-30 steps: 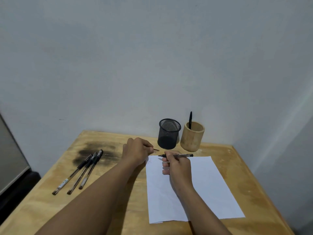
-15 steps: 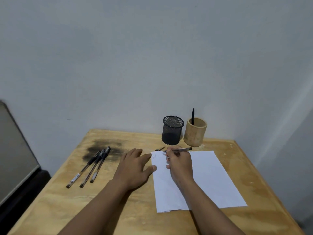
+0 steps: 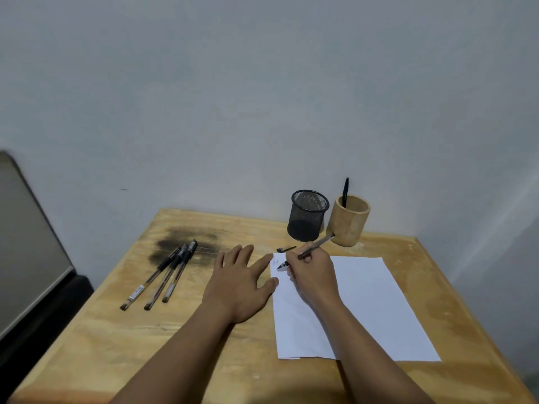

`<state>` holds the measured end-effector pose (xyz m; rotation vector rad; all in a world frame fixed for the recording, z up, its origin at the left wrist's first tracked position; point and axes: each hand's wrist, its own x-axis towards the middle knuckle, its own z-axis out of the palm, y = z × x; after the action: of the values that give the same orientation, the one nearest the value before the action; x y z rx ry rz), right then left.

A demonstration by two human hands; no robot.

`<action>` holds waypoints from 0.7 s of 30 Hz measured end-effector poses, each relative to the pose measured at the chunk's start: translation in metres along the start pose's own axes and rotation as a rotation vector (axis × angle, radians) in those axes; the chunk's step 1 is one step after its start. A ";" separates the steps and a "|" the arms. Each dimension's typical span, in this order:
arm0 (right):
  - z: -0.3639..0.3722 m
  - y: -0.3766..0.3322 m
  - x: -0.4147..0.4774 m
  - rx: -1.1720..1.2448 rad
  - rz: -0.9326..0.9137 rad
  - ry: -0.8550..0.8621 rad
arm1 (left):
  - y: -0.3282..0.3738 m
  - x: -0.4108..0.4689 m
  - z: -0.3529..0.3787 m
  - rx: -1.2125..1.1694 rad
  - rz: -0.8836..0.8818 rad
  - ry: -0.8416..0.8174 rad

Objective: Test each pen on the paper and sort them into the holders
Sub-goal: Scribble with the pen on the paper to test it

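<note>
Three pens [image 3: 159, 275] lie loose; one pen [image 3: 309, 250] pinched in right-hand fingers [image 3: 303, 259]; left hand [image 3: 237, 282] spread flat.

The light plywood bench [image 3: 175, 339] looks like bare unfinished wood, matt, grain showing, with a sooty black smudge [image 3: 186, 243] rubbed into the top near the far left. The white sheet of paper [image 3: 376, 301] is plain matt stock, smooth and flat. The black round mesh holder [image 3: 307, 215] is fine wire metal mesh with a dull finish. The tan cylindrical holder [image 3: 348, 223] next to it looks like bamboo or wood, smooth, faint satin sheen. The three black-capped pens [image 3: 163, 275] lying on the left have clear plastic barrels, slightly glossy. The wall [image 3: 262, 97] behind is flat matt paint.
</note>
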<state>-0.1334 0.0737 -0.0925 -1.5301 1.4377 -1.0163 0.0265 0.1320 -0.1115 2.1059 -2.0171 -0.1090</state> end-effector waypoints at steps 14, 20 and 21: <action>0.004 -0.002 -0.003 -0.086 -0.027 0.006 | 0.003 -0.002 -0.003 -0.003 -0.012 -0.004; 0.002 0.000 -0.003 -0.107 -0.022 0.013 | 0.003 -0.002 -0.002 0.001 -0.015 0.001; 0.002 0.000 -0.003 -0.103 -0.020 0.012 | 0.003 -0.002 -0.003 -0.001 -0.015 0.001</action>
<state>-0.1314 0.0769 -0.0934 -1.6167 1.5065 -0.9778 0.0239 0.1341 -0.1082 2.1206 -2.0007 -0.1112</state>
